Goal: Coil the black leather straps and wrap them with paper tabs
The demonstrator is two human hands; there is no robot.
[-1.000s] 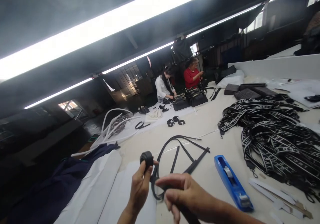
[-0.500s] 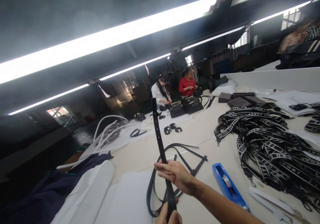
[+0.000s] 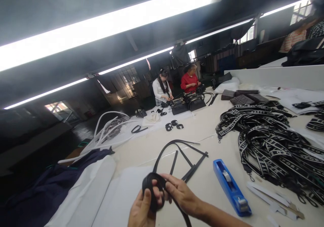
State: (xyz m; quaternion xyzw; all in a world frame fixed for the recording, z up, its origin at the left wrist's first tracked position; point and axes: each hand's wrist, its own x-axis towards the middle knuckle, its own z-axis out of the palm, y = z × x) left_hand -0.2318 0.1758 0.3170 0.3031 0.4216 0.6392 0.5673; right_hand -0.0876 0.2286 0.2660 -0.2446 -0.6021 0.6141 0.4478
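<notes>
A black strap (image 3: 147,185), bent into a coil, is between my two hands low in the middle of the view. My left hand (image 3: 142,203) grips the coil from below, its thumb on the front and fingers partly inside the loop. From the right, my right hand (image 3: 181,191) pinches the strap's upper turn, and a length trails down below it. Just beyond my hands, more black straps (image 3: 193,169) lie loosely on the pale table (image 3: 141,152). A blue tape dispenser (image 3: 231,188) stands to the right of my right hand.
A large heap of lettered black-and-white straps (image 3: 273,146) covers the right side. Small coiled straps (image 3: 174,125) sit farther back, near black bags (image 3: 188,104). Two people (image 3: 162,90) work at the far end. White sheets (image 3: 83,190) and dark blue cloth (image 3: 37,193) lie at left.
The strap stood upright, its punched end raised; now it is curled into a coil. My left hand has come up into view, and my right hand has moved down slightly onto the coil.
</notes>
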